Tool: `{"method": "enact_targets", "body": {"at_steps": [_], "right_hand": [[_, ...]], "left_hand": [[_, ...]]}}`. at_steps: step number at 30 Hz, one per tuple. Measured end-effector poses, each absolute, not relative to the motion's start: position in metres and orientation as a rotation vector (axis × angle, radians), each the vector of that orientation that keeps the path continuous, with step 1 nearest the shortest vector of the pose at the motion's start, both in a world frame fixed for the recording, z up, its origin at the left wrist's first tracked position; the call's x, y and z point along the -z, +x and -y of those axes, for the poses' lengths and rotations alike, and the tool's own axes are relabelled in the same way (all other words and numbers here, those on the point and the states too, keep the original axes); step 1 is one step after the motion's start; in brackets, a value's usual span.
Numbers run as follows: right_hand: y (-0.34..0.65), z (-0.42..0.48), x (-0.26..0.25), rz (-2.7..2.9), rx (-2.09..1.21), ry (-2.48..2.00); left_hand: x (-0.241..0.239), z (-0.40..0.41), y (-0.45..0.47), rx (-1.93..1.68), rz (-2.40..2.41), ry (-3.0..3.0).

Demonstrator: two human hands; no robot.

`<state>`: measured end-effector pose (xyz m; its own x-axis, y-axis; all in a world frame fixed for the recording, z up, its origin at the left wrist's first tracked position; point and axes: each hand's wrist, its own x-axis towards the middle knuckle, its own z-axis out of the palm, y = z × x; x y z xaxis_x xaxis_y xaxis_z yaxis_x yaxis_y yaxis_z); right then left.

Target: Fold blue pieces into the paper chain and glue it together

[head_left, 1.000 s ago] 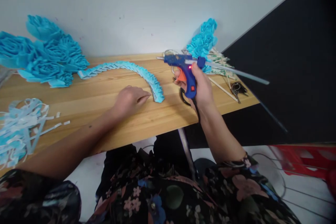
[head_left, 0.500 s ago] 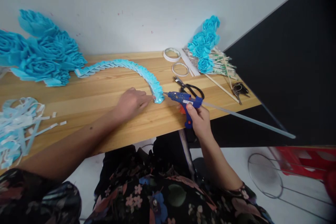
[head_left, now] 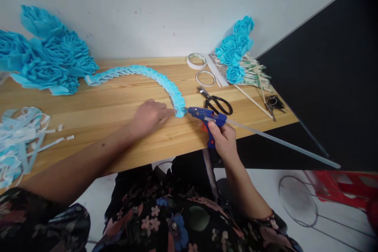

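Note:
My right hand (head_left: 223, 140) grips a blue glue gun (head_left: 206, 118) with an orange trigger. A long clear glue stick (head_left: 283, 144) trails from its back to the right. Its nozzle touches the near end of a curved, folded light-blue paper strip (head_left: 153, 76) lying on the wooden table (head_left: 118, 98). My left hand (head_left: 149, 117) rests on the table with fingers curled, pinching that same end of the strip just left of the nozzle.
Blue paper flowers (head_left: 44, 59) are piled at the back left. Paper scraps (head_left: 17, 138) lie at the left edge. Black scissors (head_left: 217, 102), two tape rolls (head_left: 197, 61), and flowers on sticks (head_left: 239, 59) sit at the right. A red crate (head_left: 345, 187) stands on the floor.
My right hand lowered the glue gun from above the table down to the strip's near end, uncovering the scissors and tape rolls. My left hand stayed on the strip's end.

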<state>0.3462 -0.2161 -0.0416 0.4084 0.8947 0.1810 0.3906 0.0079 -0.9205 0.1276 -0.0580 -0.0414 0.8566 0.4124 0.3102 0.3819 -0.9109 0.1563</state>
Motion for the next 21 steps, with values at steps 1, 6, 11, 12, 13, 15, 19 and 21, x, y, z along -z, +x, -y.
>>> {"method": "enact_targets", "body": {"at_steps": [1, 6, 11, 12, 13, 15, 19, 21], "right_hand": [[0.3461, 0.2158, 0.0416, 1.170, -0.584, -1.590], [0.3440, 0.2149, 0.0396, 1.159, -0.592, -1.594], [0.3431, 0.2154, 0.0376, 1.142, -0.605, -1.607], [0.3433, 0.2155, 0.0377, 1.145, -0.607, -1.603], [0.3437, 0.2157, 0.0379, 1.150, -0.609, -1.598], [0.3443, 0.2158, 0.0385, 1.158, -0.611, -1.592], [0.3447, 0.2156, 0.0390, 1.159, -0.611, -1.607], [0.3445, 0.2153, 0.0389, 1.159, -0.613, -1.612]], "left_hand": [[0.0418, 0.0577, 0.1273, -0.524, -0.627, 2.930], [0.0433, 0.0558, 0.1254, -0.548, -0.607, 2.879], [0.0448, 0.0543, 0.1239, -0.618, -0.590, 2.807], [0.0453, 0.0541, 0.1237, -0.631, -0.590, 2.793], [0.0458, 0.0539, 0.1236, -0.638, -0.592, 2.782], [0.0466, 0.0536, 0.1234, -0.640, -0.599, 2.775], [0.0472, 0.0529, 0.1230, -0.623, -0.596, 2.788], [0.0479, 0.0522, 0.1227, -0.630, -0.591, 2.786]]}}
